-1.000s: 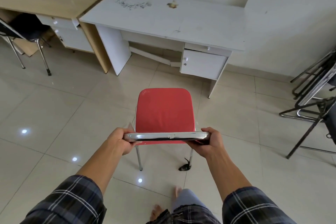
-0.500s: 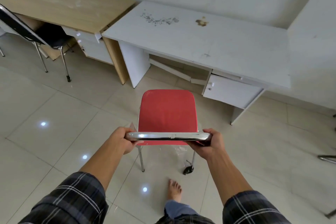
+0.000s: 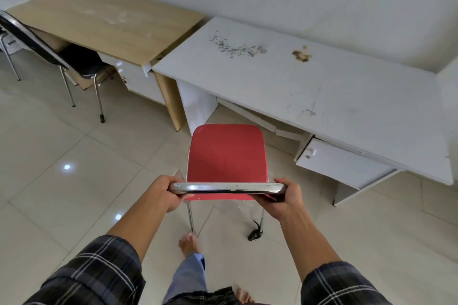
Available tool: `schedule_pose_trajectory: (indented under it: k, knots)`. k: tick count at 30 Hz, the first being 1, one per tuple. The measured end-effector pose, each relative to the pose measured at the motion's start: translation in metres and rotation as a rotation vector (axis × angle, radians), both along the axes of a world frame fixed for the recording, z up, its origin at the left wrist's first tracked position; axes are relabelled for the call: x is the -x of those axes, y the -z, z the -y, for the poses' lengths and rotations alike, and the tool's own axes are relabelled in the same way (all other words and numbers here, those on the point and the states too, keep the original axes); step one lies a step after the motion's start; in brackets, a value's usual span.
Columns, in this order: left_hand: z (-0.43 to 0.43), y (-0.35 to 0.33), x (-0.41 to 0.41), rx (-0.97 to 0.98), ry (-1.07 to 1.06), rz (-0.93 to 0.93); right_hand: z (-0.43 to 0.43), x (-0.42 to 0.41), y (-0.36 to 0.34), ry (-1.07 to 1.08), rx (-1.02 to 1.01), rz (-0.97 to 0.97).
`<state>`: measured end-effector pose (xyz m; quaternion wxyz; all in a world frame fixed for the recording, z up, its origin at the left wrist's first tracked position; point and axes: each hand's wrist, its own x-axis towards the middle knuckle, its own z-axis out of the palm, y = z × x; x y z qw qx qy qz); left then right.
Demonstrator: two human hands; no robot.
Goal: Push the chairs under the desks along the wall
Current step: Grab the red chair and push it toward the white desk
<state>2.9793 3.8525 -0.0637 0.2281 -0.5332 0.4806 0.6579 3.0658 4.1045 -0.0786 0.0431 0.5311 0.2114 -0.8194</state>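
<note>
A red chair (image 3: 226, 156) with chrome legs stands on the tiled floor, its seat front at the knee opening of the white desk (image 3: 309, 82). I hold the chrome top rail of its backrest at both ends: my left hand (image 3: 164, 192) grips the left end, my right hand (image 3: 285, 199) the right end. A wooden desk (image 3: 106, 20) stands to the left along the same wall. A black chair (image 3: 49, 52) sits partly under it, tilted back.
The white desk has a drawer unit (image 3: 342, 163) on its right side and a loose fallen panel (image 3: 247, 116) under the top. My bare foot (image 3: 188, 242) is just behind the chair's left rear leg. A torn black leg cap (image 3: 255, 234) lies by the right rear leg.
The red chair and I have moved forward toward the white desk, which now looks larger and closer. The grip of both hands on the backrest rail is unchanged.
</note>
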Motion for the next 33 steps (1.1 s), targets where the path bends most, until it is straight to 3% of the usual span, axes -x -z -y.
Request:
schedule_pose_trajectory:
  k: [19, 33]
  knots:
    - [0.018, -0.01, 0.295, -0.008, 0.295, -0.006, 0.055, 0.225, 0.011, 0.339, 0.009, 0.002]
    - [-0.021, -0.009, 0.434, -0.035, 0.383, -0.043, 0.042, 0.337, 0.013, 0.475, 0.033, -0.043]
